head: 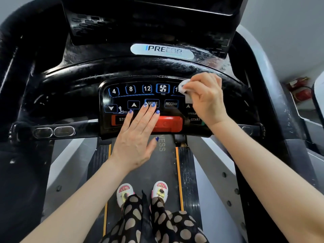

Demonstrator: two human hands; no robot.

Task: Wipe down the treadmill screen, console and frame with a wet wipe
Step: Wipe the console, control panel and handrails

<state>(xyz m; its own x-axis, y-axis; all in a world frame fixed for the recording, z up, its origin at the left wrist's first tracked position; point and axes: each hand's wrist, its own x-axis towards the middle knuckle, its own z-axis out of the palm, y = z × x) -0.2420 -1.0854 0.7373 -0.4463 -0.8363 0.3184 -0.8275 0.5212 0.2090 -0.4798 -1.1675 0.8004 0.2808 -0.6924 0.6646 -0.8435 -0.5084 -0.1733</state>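
While the right hand [205,95] pinches a small bunched wet wipe [185,90] with curled fingers, it presses the wipe against the right part of the button panel [140,97], just over a number key that it half hides. The left hand [138,130] lies flat and relaxed, fingers straight, over the MODE key and the red stop bar [168,124]; it holds nothing and seems only to steady the body.

From the head view, the step in hand is, I judge, the wiping of the console. The glossy housing [122,71] above the keys shows smeary streaks, maybe moisture. The dark screen [149,18] stands at the top, and I cannot tell if it is clean.

Next, the wipe probably must travel left across the keys, so the left hand should lift away. Light pressure is wise, since the START key [195,119] is near.
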